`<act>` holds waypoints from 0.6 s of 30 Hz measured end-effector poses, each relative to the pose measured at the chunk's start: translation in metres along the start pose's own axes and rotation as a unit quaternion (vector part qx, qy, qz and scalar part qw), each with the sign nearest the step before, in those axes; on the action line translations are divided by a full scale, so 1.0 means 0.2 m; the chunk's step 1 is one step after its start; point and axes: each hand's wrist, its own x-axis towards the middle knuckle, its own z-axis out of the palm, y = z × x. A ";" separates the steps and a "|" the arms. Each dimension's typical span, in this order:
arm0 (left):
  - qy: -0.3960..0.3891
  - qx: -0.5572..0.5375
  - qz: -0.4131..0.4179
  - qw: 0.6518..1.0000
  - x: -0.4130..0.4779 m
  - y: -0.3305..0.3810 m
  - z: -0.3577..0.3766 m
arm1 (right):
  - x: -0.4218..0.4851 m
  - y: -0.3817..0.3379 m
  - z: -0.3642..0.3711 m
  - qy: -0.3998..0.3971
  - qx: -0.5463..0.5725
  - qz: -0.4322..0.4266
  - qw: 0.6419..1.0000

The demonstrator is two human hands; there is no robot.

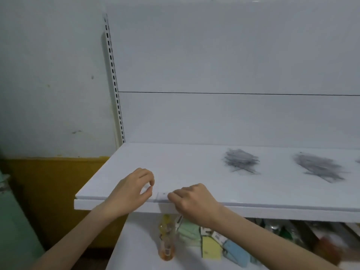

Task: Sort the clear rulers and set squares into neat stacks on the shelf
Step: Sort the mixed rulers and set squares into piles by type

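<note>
Clear plastic ruler, pinched by the right hand at the white shelf lip beside the empty, loosely curled left hand, could slip off.

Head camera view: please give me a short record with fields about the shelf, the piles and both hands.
shelf: white shelf, front edge near both hands
piles: two messy piles of clear rulers, near pile and far-right pile
left hand: left hand thumb and forefinger pinched, nothing visible between them
right hand: right hand at the shelf edge, touching a small clear piece
</note>
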 end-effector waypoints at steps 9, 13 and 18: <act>0.011 -0.079 0.143 0.987 0.42 0.33 0.22 | -0.40 0.32 -0.29 0.052 -0.062 0.203 0.976; 0.003 -0.133 0.216 0.967 0.59 0.58 0.37 | -0.69 0.44 -0.41 -0.017 -0.120 0.291 0.949; -0.003 -0.195 0.275 0.941 0.74 0.81 0.51 | -0.94 0.54 -0.53 -0.067 -0.148 0.399 0.902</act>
